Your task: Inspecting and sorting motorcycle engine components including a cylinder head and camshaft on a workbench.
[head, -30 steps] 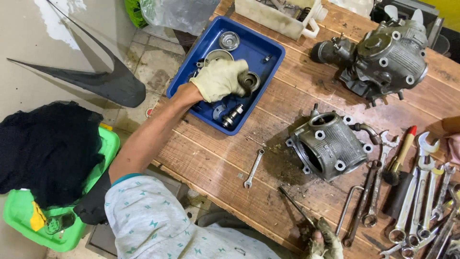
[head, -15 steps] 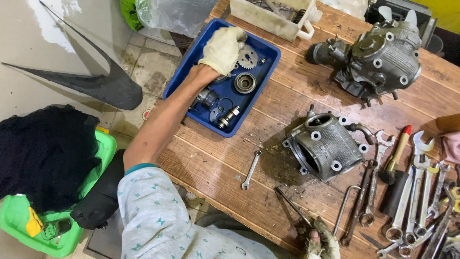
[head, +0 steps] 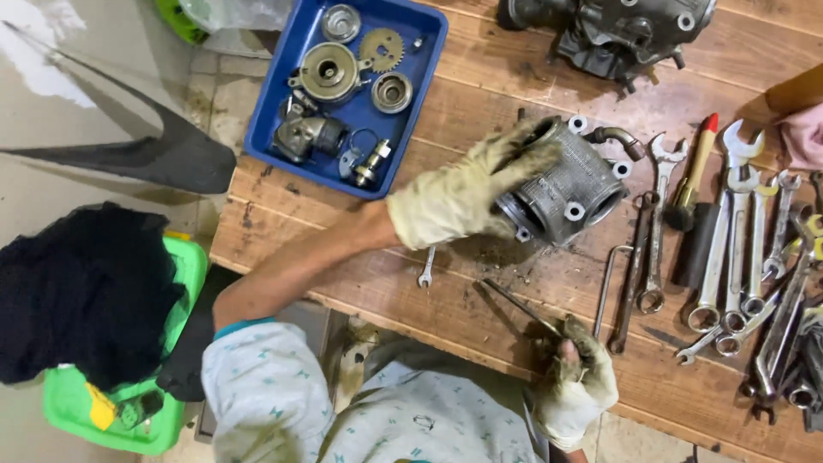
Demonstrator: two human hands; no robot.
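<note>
Head view shows the left hand (head: 459, 193), gloved and grimy, now lying over the grey engine cylinder (head: 566, 184) on the wooden counter (head: 480, 86). Half a second ago that hand was up in the blue tray (head: 429, 26) among the loose parts; it has left the tray and crossed to the cylinder, so the sorting there seems to be over and the cylinder is the piece in hand. Its fingers (head: 523, 146) are spread and curled over the finned wall, gripping it. The cylinder sits mid-counter, between the tray and the row of wrenches (head: 729, 249), lying on its side.

The right hand (head: 573, 386) stays low at the near edge, as before, its fingers closed around a thin dark tool (head: 514, 304) that points up toward the cylinder. A small wrench (head: 426, 267) lies just below the left wrist. The gear (head: 382, 47) and round housings rest untouched in the tray.
</note>
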